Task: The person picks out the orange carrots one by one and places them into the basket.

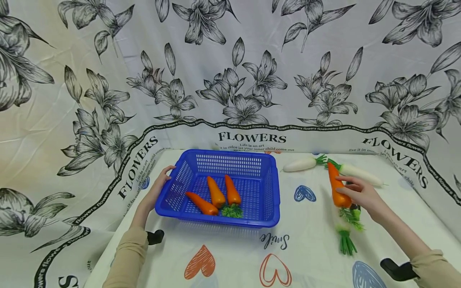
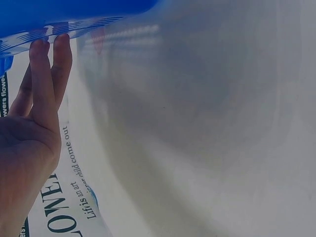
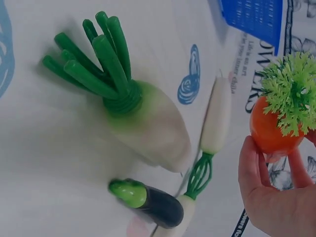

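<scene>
In the head view, my right hand (image 1: 363, 196) pinches an orange carrot (image 1: 336, 186), its tip pointing away and its leafy green top (image 3: 291, 94) hanging toward me. Below the carrot lie a white radish (image 3: 158, 123) with green stalks and a small dark eggplant (image 3: 160, 205), partly hidden in the head view. My left hand (image 1: 158, 186) touches the left rim of a blue plastic basket (image 1: 275, 188); in the left wrist view its fingers (image 2: 44, 84) reach up to the basket's side, rather straight. Three carrots (image 1: 215, 192) lie inside the basket, with leafy green visible by their thick ends.
Two more white radishes, one at left (image 1: 300, 164) and one at right (image 1: 361, 175), lie at the back right, their green tops close together. A white cloth (image 1: 234, 256) with printed hearts covers the table. Flower-printed curtain (image 1: 245, 80) hangs behind and at the sides.
</scene>
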`<action>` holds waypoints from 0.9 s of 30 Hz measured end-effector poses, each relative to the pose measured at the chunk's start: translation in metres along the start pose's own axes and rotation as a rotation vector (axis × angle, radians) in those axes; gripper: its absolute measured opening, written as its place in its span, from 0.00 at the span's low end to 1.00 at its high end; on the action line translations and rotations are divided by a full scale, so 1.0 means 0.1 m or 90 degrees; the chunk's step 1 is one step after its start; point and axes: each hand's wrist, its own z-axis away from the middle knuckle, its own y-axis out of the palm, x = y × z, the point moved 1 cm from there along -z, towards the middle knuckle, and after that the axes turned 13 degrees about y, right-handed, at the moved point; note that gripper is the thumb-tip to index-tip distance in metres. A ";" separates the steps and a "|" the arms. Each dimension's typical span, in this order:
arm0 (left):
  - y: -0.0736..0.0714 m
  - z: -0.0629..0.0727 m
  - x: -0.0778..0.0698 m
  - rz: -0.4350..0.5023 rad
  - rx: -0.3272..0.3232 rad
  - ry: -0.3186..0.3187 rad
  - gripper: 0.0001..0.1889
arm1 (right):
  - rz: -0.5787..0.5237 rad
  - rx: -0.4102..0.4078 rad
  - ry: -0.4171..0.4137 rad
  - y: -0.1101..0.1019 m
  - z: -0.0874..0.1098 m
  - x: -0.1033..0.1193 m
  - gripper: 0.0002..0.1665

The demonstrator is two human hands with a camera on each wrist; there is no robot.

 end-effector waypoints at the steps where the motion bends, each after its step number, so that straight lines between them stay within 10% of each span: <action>1: 0.00 0.00 0.00 -0.001 0.000 0.000 0.26 | -0.002 0.001 0.006 0.01 -0.01 0.01 0.32; 27: 0.01 0.00 0.01 -0.005 -0.002 0.004 0.26 | -0.260 0.079 0.033 0.58 0.08 0.49 0.35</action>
